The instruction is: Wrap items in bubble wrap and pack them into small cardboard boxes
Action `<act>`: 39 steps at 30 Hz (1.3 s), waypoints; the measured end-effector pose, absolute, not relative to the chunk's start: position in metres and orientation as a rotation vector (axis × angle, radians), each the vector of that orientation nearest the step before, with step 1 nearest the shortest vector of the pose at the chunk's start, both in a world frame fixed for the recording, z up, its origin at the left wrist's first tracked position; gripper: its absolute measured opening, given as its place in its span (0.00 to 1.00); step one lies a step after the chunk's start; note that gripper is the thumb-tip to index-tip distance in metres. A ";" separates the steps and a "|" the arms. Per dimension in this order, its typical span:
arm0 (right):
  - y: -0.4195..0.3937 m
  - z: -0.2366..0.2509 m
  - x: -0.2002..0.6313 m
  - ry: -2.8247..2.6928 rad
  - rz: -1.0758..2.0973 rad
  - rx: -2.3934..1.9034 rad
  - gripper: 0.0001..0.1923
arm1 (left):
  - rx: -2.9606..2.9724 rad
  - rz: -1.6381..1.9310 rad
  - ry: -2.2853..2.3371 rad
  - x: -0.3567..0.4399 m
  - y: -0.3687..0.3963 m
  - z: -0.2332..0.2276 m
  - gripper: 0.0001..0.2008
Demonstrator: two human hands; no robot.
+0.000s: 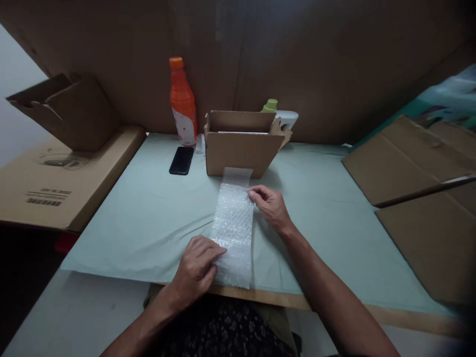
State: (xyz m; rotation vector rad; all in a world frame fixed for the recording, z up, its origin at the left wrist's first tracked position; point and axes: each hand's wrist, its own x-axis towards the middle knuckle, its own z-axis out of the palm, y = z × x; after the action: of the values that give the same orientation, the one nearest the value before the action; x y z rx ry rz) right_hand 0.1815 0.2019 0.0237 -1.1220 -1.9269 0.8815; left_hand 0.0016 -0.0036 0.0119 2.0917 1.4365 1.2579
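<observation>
A long strip of clear bubble wrap [234,218] lies lengthwise on the pale green cloth, with a flat, smoother end towards the box. My right hand [271,206] pinches its right edge near the far end, thumb and forefinger together. At the near left edge, my left hand [197,265] has its forefinger across the top of the wrap and its thumb close below, the other fingers curled. Just beyond the wrap stands an open cardboard box [241,151], its flaps up and something white-edged showing inside.
Behind the cloth stand an orange bottle [182,104] and a white bottle with a green cap [271,105], partly hidden. A black phone [181,160] lies left of the box. Cardboard boxes [74,111] flank the left side; more cardboard [412,153] leans at the right.
</observation>
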 end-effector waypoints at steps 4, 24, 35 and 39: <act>0.203 0.013 0.189 -1.969 0.759 -1.208 0.13 | 2.228 0.915 1.521 0.008 0.004 -0.003 0.19; 0.071 -0.004 0.223 -2.328 0.798 -0.816 0.11 | 1.979 0.878 1.342 -0.010 -0.019 -0.001 0.38; 0.056 0.014 0.236 -2.271 0.320 -0.776 0.14 | 1.794 0.990 1.762 0.007 0.014 -0.020 0.23; 0.058 0.004 0.222 -2.554 0.280 -0.713 0.15 | 1.919 0.928 1.878 0.009 0.020 -0.024 0.22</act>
State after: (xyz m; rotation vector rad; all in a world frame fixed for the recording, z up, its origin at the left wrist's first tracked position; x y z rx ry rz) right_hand 0.2221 0.0585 0.0040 -0.7128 -2.5543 0.2797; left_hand 0.0093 0.0198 -0.0241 1.9190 1.8779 0.9279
